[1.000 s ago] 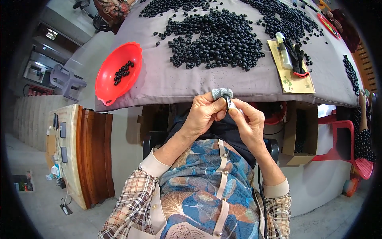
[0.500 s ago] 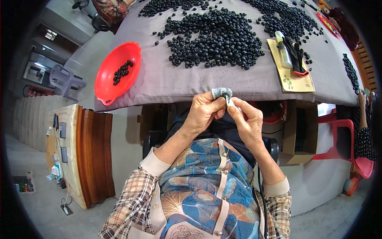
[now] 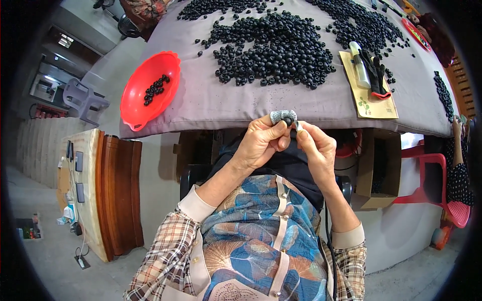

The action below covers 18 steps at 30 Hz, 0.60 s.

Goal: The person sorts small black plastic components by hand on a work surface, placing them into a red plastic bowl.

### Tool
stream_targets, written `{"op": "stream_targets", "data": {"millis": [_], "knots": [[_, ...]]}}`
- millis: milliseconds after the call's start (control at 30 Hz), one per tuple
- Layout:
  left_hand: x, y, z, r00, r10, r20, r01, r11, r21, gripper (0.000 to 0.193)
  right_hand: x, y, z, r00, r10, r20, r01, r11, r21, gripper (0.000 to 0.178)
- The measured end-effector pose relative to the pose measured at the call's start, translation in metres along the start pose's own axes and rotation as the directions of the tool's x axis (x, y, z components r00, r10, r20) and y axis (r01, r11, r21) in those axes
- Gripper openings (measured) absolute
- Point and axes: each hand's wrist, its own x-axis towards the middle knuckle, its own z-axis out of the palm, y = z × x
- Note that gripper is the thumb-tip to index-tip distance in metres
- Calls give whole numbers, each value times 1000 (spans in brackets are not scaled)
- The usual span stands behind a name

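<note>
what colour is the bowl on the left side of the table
The plastic bowl is bright red, with a few small black rings lying in it. The head view shows it clearly.

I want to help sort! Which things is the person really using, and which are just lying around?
In use:
left hand and right hand, pinching a small black ring with a grey pad
heap of black rings on the table
red bowl holding a few rings

Lying about:
black gloves
white tube
cardboard box
grey chair
</note>
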Motion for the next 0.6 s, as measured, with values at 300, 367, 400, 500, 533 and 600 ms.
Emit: {"op": "stream_targets", "data": {"millis": [300, 367, 400, 500, 533, 600], "knots": [[-1, 4, 1, 998, -43, -48, 39, 996, -84, 17, -2, -12, 3, 988, -141, 59, 150, 969, -195, 18], [-1, 4, -1, 999, -40, -12, 39, 995, -95, 17, -2, -10, 2, 988, -139, 65, 151, 955, -254, 18], [-2, 4, -2, 999, -39, -14, 38, 995, -94, 17, -2, -9, 1, 988, -137, 69, 152, 938, -313, 18], [0, 2, -1, 999, -44, 6, 44, 995, -89, 18, -2, -6, 2, 981, -194, 30, 195, 947, -255, 18], [-1, 3, -1, 999, -37, 11, 38, 997, -68, 18, -2, -6, 2, 981, -194, 29, 195, 947, -254, 18], [-1, 3, -1, 999, -31, 15, 31, 998, -46, 18, -2, -8, 2, 985, -166, 47, 173, 945, -279, 18]]}}
